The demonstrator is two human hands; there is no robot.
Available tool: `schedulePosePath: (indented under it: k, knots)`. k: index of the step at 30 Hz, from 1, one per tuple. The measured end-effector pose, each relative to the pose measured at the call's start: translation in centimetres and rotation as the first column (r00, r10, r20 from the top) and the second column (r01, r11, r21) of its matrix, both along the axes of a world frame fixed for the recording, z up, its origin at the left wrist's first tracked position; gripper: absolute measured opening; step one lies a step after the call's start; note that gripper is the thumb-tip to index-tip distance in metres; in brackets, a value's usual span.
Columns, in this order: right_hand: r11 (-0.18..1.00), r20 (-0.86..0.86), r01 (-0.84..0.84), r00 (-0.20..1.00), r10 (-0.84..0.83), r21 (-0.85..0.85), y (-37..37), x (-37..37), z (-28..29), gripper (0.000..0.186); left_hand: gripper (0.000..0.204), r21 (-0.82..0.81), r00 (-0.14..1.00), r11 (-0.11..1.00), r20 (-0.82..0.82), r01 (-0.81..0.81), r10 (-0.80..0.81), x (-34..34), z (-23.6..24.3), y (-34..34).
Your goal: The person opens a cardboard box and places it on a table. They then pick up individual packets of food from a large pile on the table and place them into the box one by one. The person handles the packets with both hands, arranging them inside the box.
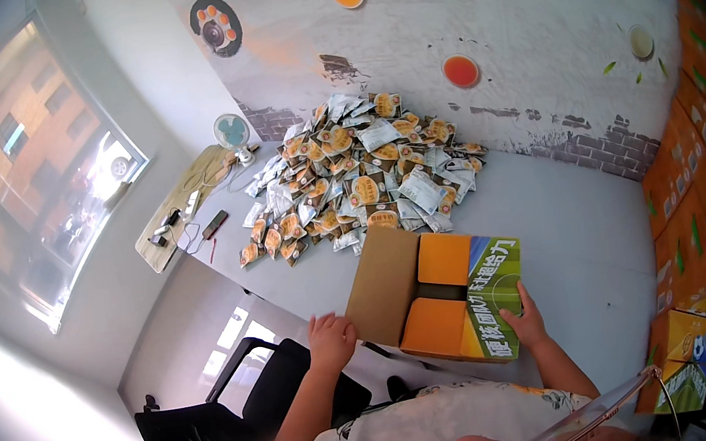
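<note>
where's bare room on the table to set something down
Widest patch: the grey table right of the packet pile and open box, bordered by the wall and stacked orange cartons. A smaller one lies between the pile, the box and the table's near-left edge. Crowded: under the pile, and at the box between left hand and right hand.

Two hands (332, 342), one open carton (439, 318), one fan (232, 132)
</note>
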State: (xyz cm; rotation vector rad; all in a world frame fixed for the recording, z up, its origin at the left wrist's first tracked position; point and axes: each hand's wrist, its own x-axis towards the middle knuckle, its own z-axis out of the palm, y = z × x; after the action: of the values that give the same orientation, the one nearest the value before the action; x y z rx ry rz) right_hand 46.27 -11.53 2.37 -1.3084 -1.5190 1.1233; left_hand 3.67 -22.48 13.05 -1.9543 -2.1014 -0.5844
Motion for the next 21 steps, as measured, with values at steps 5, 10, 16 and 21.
schedulePosePath:
  k: [5,10,16,21]
  knots:
    - [0.998,0.204,-0.003,0.979,-0.011,0.067,0.2,0.0,0.9,0.081,0.038,-0.471,0.950,0.882,0.269,-0.012,0.156,2.0,-4.2,-1.8]
    - [0.968,0.614,-0.080,0.784,-0.087,0.239,0.0,0.4,2.6,0.078,0.045,-0.453,0.966,0.891,0.218,-0.028,0.142,3.1,-6.4,-1.2]
    - [0.908,0.821,-0.313,0.568,-0.057,0.279,0.2,-3.7,6.7,0.068,0.055,-0.131,0.944,0.946,0.190,0.297,-0.270,5.5,-5.5,1.1]
    - [0.732,0.766,-0.602,0.619,0.175,0.319,2.0,-10.6,6.3,0.057,0.059,-0.230,0.918,0.895,0.211,0.382,-0.337,8.6,-5.5,2.4]
